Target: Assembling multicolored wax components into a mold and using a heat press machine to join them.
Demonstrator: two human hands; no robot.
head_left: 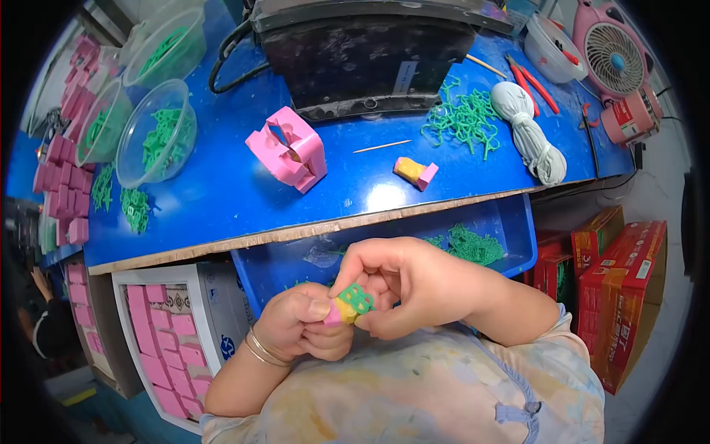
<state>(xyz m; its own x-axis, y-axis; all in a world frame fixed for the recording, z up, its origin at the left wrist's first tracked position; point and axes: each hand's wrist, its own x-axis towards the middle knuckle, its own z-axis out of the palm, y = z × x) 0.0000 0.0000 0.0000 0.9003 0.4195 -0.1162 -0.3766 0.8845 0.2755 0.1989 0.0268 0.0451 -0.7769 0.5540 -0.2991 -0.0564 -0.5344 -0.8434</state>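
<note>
Here at the blue tray's [529, 240] near side, our left hand [309, 320] pinches the pink-and-yellow block [343, 310], our right hand [414, 287] pinches the green looped piece [357, 297] at its end, and we'd best brace firmly, sparing those thin loops.

You had bright light, with white glare on the blue surface [222, 196]. Your view curved toward its black rim.

Lane: glossy blue table [222, 177] between round clear-plastic bowl [132, 140] and pink notched block [285, 157] | far side: black boxy machine [362, 66] blocks | right: bundled white cloth [529, 133] obstructs
</note>
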